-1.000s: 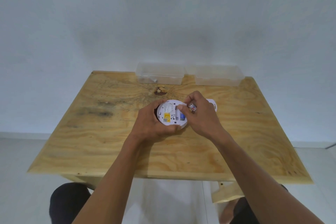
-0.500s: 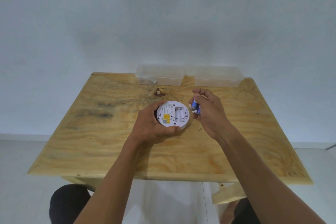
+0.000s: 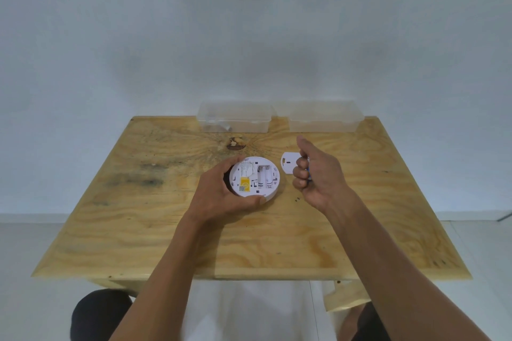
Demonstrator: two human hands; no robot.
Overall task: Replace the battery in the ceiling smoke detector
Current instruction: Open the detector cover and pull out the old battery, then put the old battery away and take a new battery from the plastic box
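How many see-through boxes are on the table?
2. One clear box sits at the table's far edge, left of middle; the other box is beside it on the right.

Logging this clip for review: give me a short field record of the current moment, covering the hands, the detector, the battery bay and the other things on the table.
left hand: grips the smoke detector, back side up, at its rim
battery bay: open, looks empty
right hand: closed fist beside the detector, a bit of blue shows between its fingers; likely batteries, cannot confirm
cover plate: white, flat on the table, partly behind the right hand
clear bins: two, at the table's far edge
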